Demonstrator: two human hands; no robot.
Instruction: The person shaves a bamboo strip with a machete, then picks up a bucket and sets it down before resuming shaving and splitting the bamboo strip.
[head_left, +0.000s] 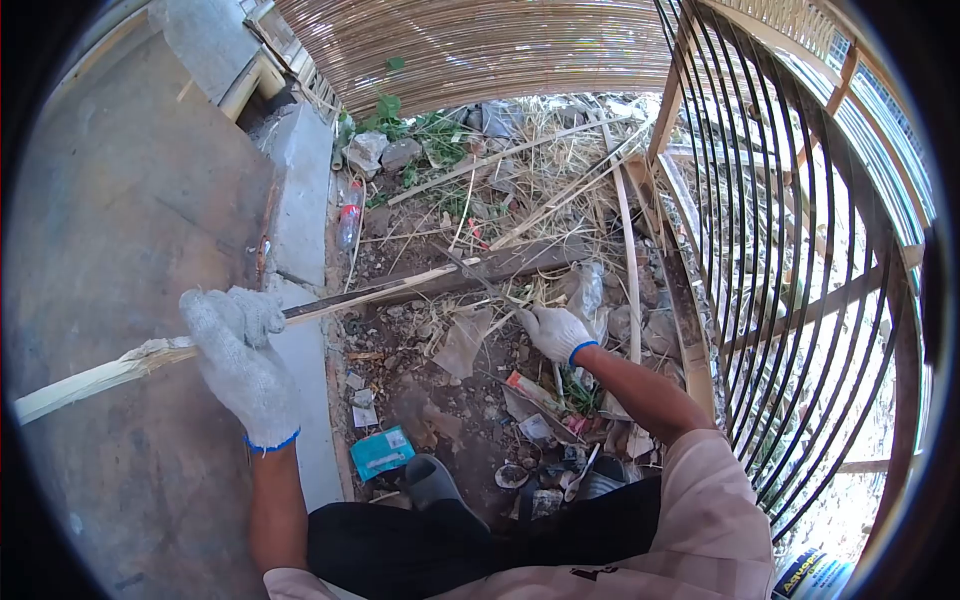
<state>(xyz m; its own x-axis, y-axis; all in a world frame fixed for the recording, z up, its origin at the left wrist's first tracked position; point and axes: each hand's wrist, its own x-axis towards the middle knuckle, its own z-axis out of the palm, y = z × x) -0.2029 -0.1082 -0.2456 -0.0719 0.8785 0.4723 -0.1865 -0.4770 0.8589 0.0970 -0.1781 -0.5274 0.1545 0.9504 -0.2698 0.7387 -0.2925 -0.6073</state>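
My left hand, in a white knit glove with a blue cuff, is wrapped round a long pale split bamboo strip. The strip slants from the far left up to the middle of the view, its narrower end over the littered ground. In a matching glove, my right hand is closed, knuckles up, just right of that end. A thin dark blade-like piece reaches from its fingers up and left, passing close to the strip's tip; its handle is hidden in the glove.
A dark wooden beam lies across the ground behind the strip. Left are a concrete ledge and a flat brown board. Dark slats in a wooden frame stand right. A turquoise packet lies near my shoe.
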